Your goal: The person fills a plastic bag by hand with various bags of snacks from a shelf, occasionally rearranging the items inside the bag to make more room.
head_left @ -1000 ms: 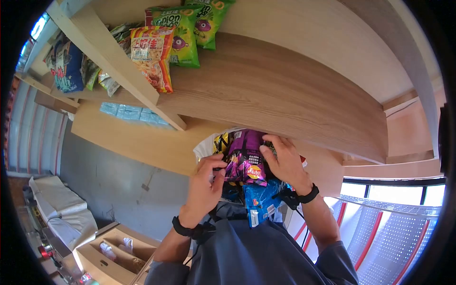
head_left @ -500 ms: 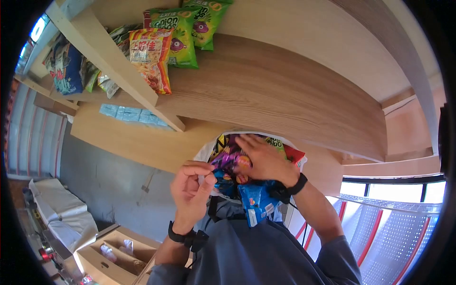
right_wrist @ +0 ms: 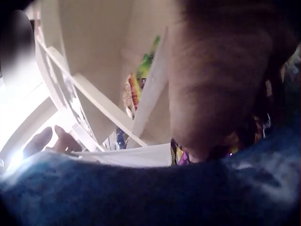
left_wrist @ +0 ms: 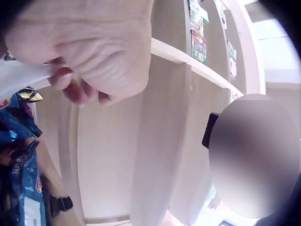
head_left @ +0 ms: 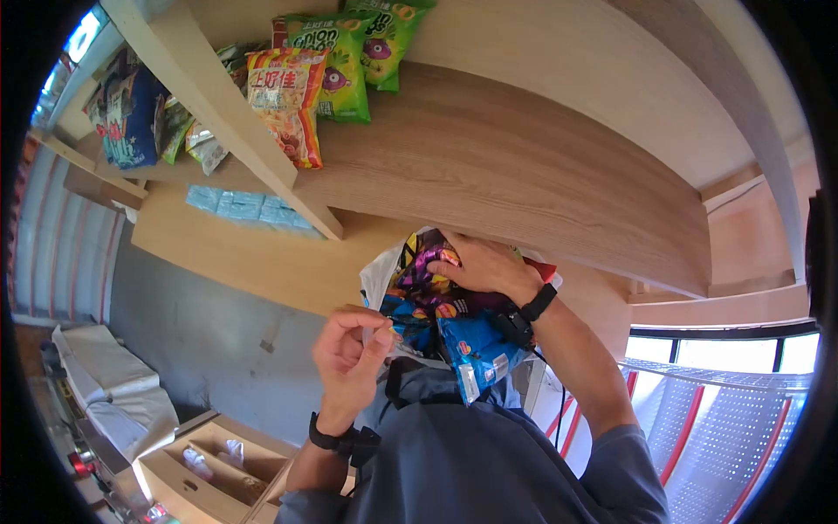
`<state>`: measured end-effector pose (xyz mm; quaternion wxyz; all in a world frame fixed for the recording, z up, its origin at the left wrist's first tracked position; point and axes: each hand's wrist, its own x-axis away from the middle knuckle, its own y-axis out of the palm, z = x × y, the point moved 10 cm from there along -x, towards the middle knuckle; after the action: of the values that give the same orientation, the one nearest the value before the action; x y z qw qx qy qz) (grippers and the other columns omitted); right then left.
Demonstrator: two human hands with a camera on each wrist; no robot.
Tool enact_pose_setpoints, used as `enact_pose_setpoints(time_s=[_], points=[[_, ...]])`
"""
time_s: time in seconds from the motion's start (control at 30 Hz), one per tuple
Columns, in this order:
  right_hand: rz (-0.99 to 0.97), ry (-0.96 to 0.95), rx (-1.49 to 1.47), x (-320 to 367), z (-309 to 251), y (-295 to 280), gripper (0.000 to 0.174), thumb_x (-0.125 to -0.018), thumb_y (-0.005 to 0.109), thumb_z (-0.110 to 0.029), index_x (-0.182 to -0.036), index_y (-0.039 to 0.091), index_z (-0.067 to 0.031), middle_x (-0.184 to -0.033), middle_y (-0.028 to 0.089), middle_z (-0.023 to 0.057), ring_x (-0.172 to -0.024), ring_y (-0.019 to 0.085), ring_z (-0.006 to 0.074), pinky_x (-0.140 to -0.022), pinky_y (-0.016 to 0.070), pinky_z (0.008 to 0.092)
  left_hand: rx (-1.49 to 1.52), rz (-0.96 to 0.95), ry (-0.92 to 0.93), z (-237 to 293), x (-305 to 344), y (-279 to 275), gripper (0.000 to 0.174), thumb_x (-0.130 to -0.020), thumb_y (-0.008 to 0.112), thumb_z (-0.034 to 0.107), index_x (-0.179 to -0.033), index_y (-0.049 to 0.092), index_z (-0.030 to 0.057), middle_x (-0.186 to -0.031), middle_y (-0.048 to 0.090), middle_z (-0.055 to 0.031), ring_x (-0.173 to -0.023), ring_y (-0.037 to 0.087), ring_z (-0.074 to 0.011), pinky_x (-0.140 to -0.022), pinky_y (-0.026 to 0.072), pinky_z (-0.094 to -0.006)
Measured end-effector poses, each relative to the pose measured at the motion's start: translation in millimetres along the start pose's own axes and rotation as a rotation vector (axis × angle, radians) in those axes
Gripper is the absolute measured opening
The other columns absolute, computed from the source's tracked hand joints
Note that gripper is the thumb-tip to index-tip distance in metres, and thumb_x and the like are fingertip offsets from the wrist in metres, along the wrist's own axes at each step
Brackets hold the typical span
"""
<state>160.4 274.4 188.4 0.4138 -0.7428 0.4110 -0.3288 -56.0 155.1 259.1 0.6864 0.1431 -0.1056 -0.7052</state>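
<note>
A white plastic bag (head_left: 375, 278) stuffed with shiny snack packets stands in front of the person's body. My left hand (head_left: 346, 371) pinches its near left edge between thumb and fingers; in the left wrist view the white plastic (left_wrist: 23, 77) stretches taut from those fingers. Into the bag's far side reaches my right hand (head_left: 489, 266), thumb spread over a purple packet (head_left: 422, 272). Its other fingertips are hidden among the packets, so I cannot tell whether they grip one. A blue chip packet (head_left: 476, 354) sticks out over the bag's near rim, under the right wrist.
The wooden shelf (head_left: 524, 166) overhangs just beyond the bag. On it, at left, stand green onion ring packets (head_left: 349, 79) and an orange-white packet (head_left: 284, 100), beside a wooden post (head_left: 205, 96). Pale blue packs (head_left: 249, 208) lie on the lower board.
My right hand left the purple packet's side, swept over the contents, and now reaches deeper at the far side. My left hand moved from the purple packet to the bag's near left edge.
</note>
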Motion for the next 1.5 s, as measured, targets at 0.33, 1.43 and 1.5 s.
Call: enact_pose_setpoints(time_s=[0.33,1.43,1.5], points=[[0.02,-0.143,-0.271,78,-15,-45,0.09,-0.088,0.085,-0.053,-0.156,0.053,-0.0031,-0.162,0.05,0.0229,-0.149,0.048,0.0415,-0.124,0.0402,0.0467,-0.026,0.061,-0.04,-5,3,-14,0.013,-0.103,0.072,0.004,-0.113,0.064,0.0013,-0.106,0.067,-0.0093,-0.077,0.065,-0.0133,-0.064,0.0518,-0.0263],[0.355,-0.28,0.191,81,-95,-36,0.057,-0.062,0.091,-0.025,-0.111,0.068,-0.0077,-0.118,0.064,0.0075,-0.108,0.065,0.0292,-0.09,0.0515,0.0433,0.021,-0.01,-0.102,-5,-4,15,0.018,-0.101,0.073,-0.003,-0.117,0.065,-0.001,-0.108,0.065,-0.0078,-0.097,0.064,-0.0113,-0.079,0.0555,-0.0255],[0.409,-0.298,0.226,73,-102,-26,0.059,-0.062,0.089,-0.024,-0.115,0.067,-0.0077,-0.12,0.064,0.0074,-0.109,0.065,0.029,-0.091,0.0513,0.0436,-0.023,-0.054,-0.045,-4,-4,22,0.018,-0.101,0.072,-0.003,-0.118,0.065,-0.001,-0.108,0.066,-0.0081,-0.097,0.064,-0.0112,-0.08,0.0554,-0.0255]])
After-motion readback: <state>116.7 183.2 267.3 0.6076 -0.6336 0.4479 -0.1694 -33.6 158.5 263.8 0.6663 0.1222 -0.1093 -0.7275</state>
